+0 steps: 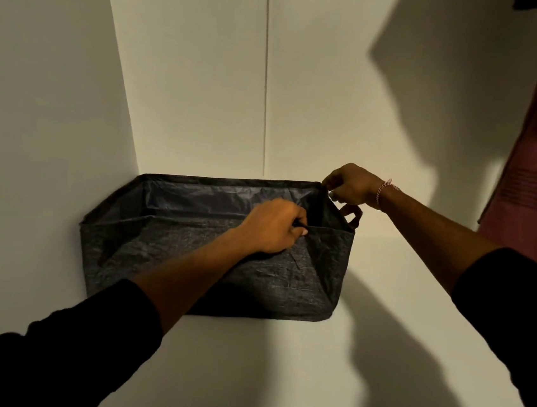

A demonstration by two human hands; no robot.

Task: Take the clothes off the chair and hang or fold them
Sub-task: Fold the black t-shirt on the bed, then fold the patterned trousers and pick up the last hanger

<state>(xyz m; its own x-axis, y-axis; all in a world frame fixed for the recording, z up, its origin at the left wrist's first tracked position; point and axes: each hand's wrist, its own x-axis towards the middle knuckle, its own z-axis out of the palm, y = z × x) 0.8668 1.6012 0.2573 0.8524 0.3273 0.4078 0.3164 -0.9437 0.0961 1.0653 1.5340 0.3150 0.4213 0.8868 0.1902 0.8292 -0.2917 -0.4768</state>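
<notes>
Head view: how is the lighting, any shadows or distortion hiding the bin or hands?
Head view: dim, warm light; hard arm shadows fall on the white shelf and back wall; wide-angle bending at edges; dark grey fabric storage bin, left hand and right hand stay readable.

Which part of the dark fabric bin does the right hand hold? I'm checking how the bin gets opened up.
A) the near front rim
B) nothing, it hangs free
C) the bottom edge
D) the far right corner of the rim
D: the right hand pinches the far right corner of the rim of the fabric bin, just above the side handle, while the left hand grips the near front rim.
</notes>
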